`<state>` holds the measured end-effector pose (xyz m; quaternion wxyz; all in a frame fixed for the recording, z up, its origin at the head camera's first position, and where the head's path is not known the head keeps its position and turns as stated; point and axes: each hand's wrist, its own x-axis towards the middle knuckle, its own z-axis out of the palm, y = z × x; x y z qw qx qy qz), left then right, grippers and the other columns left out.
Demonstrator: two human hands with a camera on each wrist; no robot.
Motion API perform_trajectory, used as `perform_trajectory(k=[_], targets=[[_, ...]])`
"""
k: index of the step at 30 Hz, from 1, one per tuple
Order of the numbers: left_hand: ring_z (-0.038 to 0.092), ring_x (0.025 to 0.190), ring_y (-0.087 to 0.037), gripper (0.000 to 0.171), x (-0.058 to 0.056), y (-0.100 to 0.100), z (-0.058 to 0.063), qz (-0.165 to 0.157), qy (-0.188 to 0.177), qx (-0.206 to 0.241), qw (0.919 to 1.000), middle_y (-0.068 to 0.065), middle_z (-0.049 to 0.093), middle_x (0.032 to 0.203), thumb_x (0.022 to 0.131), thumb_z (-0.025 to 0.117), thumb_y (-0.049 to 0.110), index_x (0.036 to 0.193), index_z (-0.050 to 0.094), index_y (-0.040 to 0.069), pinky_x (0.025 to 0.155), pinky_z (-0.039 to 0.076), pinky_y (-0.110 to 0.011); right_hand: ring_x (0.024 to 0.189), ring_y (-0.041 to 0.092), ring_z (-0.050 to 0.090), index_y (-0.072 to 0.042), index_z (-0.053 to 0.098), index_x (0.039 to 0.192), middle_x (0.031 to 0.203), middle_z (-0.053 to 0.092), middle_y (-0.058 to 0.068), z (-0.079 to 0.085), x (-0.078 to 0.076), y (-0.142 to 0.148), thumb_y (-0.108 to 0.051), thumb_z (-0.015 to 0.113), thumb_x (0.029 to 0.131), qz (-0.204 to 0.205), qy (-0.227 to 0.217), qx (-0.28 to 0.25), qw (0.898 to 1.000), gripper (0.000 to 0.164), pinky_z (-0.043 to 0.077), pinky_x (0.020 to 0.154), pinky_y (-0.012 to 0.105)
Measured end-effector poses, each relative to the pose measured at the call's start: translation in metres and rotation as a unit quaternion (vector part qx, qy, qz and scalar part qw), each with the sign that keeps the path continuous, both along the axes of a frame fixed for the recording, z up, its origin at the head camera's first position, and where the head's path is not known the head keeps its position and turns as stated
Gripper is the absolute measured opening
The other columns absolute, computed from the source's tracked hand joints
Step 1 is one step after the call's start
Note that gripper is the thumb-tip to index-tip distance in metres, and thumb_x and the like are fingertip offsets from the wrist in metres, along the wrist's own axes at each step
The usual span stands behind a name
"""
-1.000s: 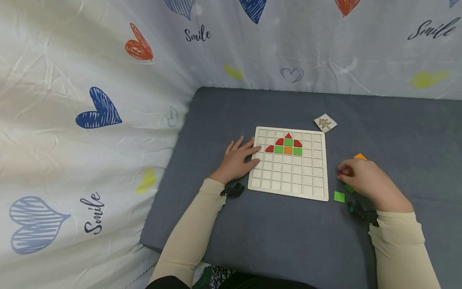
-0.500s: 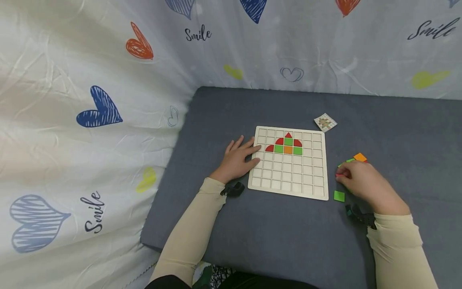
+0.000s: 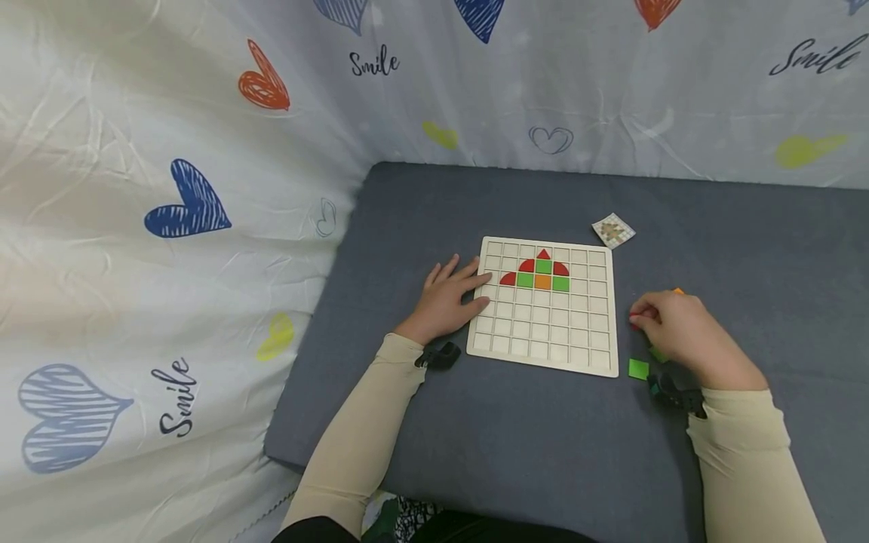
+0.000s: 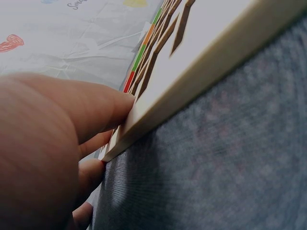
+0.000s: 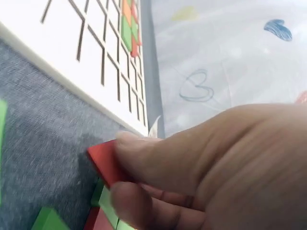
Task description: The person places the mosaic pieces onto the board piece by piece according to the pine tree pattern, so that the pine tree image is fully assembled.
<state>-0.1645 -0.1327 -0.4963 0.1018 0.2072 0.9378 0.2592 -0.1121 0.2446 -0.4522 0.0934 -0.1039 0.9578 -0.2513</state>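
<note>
A pale grid board (image 3: 543,332) lies on the grey cloth, with several red, green and orange tiles set in its upper rows. My left hand (image 3: 443,303) rests at the board's left edge, fingers spread and fairly straight; in the left wrist view the thumb (image 4: 108,108) lies on the rim. Right of the board, my right hand (image 3: 675,332) pinches a red tile (image 5: 104,159) between thumb and fingers, its pointed corner sticking out in the right wrist view. Loose green tiles (image 5: 50,220) and a dark red one (image 5: 98,220) lie below that hand, partly hidden by it.
A single green tile (image 3: 638,369) lies beside the board's lower right corner. An orange tile (image 3: 679,290) peeks out behind the right hand. Near the board's upper right corner lies a small pattern card (image 3: 614,231). A printed curtain (image 3: 577,90) hangs behind the table.
My right hand, holding the red tile, has shifted slightly left toward the board. The orange tile behind it is more covered than half a second ago. The left hand and board have stayed put.
</note>
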Motion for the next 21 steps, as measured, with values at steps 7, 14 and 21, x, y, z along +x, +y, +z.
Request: perform_trajectory(k=[7, 14, 21], targets=[[0.004, 0.164, -0.026, 0.054, 0.0, 0.0, 0.004, -0.003, 0.0, 0.004, 1.0, 0.002, 0.025, 0.173, 0.108, 0.06, 0.042, 0.159, 0.049, 0.028, 0.132, -0.005, -0.049, 0.064, 0.021, 0.055, 0.006, 0.072, 0.104, 0.082, 0.069, 0.013, 0.009, -0.008, -0.013, -0.008, 0.068, 0.101, -0.024, 0.012, -0.01, 1.0, 0.016, 0.044, 0.055, 0.034], [0.005, 0.164, -0.025, 0.054, 0.003, -0.001, 0.0, -0.002, -0.006, -0.002, 1.0, 0.003, 0.025, 0.173, 0.108, 0.059, 0.043, 0.159, 0.049, 0.028, 0.132, -0.004, -0.048, 0.065, 0.02, 0.055, 0.0, 0.074, 0.103, 0.085, 0.071, 0.01, 0.012, -0.017, -0.026, -0.012, 0.068, 0.101, -0.017, 0.021, -0.02, 0.999, 0.014, 0.043, 0.057, 0.035], [0.005, 0.164, -0.026, 0.054, 0.002, 0.0, 0.002, -0.001, 0.003, 0.001, 1.0, 0.002, 0.026, 0.173, 0.108, 0.06, 0.042, 0.159, 0.049, 0.027, 0.132, -0.004, -0.049, 0.068, 0.023, 0.056, -0.002, 0.074, 0.103, 0.088, 0.072, 0.011, 0.007, -0.031, -0.034, -0.013, 0.066, 0.101, -0.024, 0.039, -0.028, 0.999, 0.014, 0.043, 0.058, 0.035]])
